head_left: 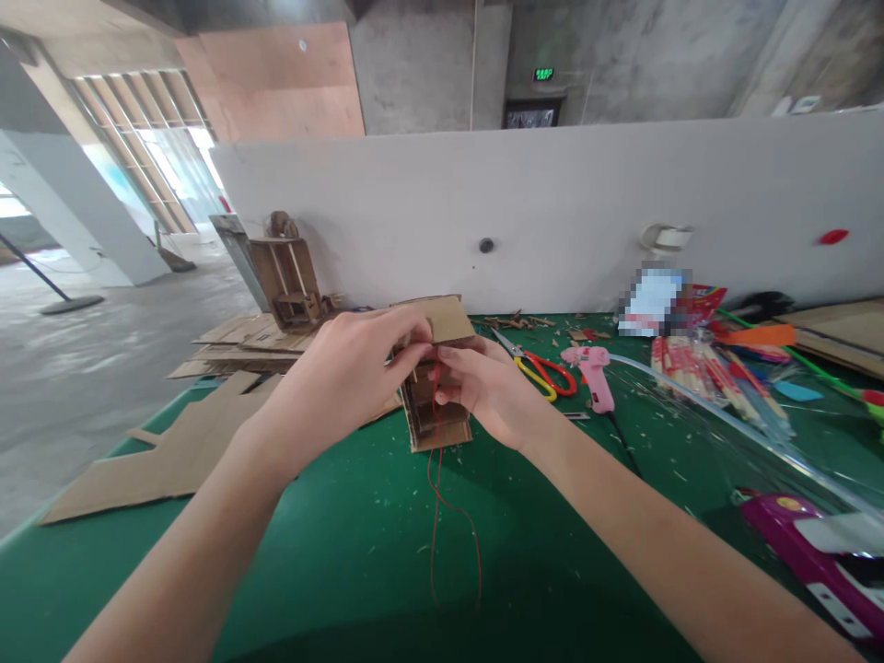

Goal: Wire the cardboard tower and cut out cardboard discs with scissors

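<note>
A small open-fronted cardboard box (446, 433) stands upright on the green table in front of me, with a flat cardboard top. Red string (436, 502) hangs down its front, and two thin strands trail over the tabletop towards me. My left hand (377, 345) is closed at the upper left of the box, thumb and forefinger pinched by the string just under the top. From the other side my right hand (476, 378) pinches the same string, its lower fingers curled before the opening. The fingertips nearly meet, and the exact grip is partly hidden.
Behind left, a taller cardboard model (286, 281) stands on stacked cardboard (231, 345); a cut sheet (166, 447) lies nearer. Scissors (545, 373), a pink glue gun (594, 373), a blurred-out phone (653, 299), bagged sticks (697, 368) and a purple tool (808, 552) lie right. A white partition (552, 203) rises behind.
</note>
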Tool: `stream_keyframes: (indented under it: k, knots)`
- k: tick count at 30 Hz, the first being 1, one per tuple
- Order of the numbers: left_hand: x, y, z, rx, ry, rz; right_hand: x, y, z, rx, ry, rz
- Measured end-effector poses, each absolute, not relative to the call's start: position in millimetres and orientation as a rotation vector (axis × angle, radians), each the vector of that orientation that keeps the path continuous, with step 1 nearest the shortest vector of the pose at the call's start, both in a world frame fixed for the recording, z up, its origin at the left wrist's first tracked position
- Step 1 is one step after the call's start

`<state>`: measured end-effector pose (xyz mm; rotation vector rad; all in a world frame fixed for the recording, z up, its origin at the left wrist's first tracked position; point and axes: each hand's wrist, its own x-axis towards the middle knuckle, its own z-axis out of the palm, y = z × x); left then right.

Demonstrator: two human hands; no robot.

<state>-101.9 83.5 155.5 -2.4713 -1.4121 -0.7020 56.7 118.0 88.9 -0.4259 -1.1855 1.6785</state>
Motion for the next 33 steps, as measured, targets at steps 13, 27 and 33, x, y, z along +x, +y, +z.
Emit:
stream_keyframes:
  k: [13, 27, 33]
  knots:
    - [-107.2, 109.3, 129.3, -2.297, -0.974, -0.882, 74.4, 116.2, 102.9, -0.960, -1.916, 0.956]
    - [-89.0, 64.0, 149.4, -2.488, -1.046, -1.502, 81.5, 99.3, 145.7, -0.784, -1.976, 0.255]
    - [-102.4, 109.7, 135.3, -2.507, -1.275, -1.077, 109.6, 117.8, 175.2, -0.586, -1.438, 0.381]
